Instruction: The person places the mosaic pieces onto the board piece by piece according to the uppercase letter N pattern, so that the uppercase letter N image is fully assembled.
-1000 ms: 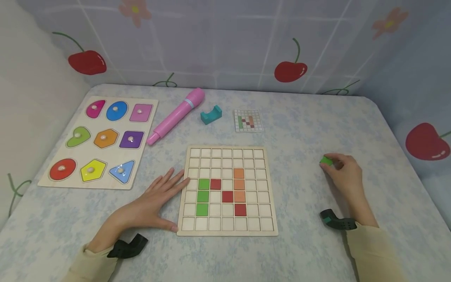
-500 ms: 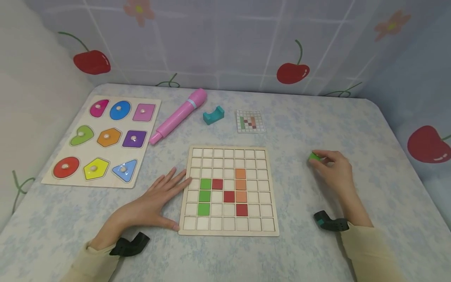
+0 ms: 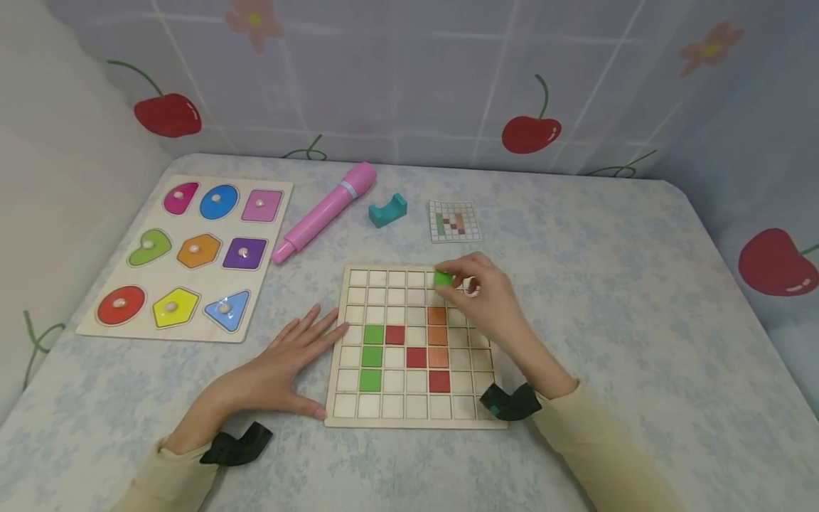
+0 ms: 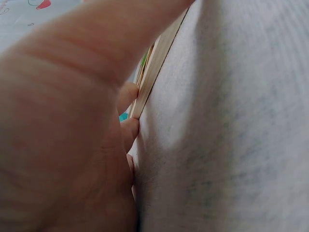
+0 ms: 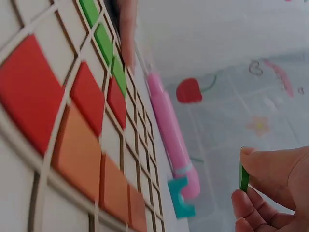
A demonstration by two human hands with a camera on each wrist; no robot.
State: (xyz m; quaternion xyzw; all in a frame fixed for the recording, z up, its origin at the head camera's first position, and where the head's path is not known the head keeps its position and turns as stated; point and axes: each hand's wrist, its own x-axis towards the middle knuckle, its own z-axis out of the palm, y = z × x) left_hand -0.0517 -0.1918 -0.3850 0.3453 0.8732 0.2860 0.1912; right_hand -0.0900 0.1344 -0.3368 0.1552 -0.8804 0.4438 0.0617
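A square wooden grid board lies flat on the table, with three green tiles in a column, three orange tiles in another and three red tiles set diagonally. My right hand pinches a loose green tile between thumb and fingers over the board's upper right. In the right wrist view that green tile is seen edge-on, apart from the board. Fingers spread, my left hand rests on the table and touches the board's left edge with fingertips and thumb.
A knobbed shape puzzle lies at the left. Behind the board are a pink toy microphone, a teal curved block and a small card printed with a coloured grid pattern. A patterned curtain hangs behind the table.
My right hand has carried the green tile leftward from the table's right side to over the board. My left hand stays at the board's left edge.
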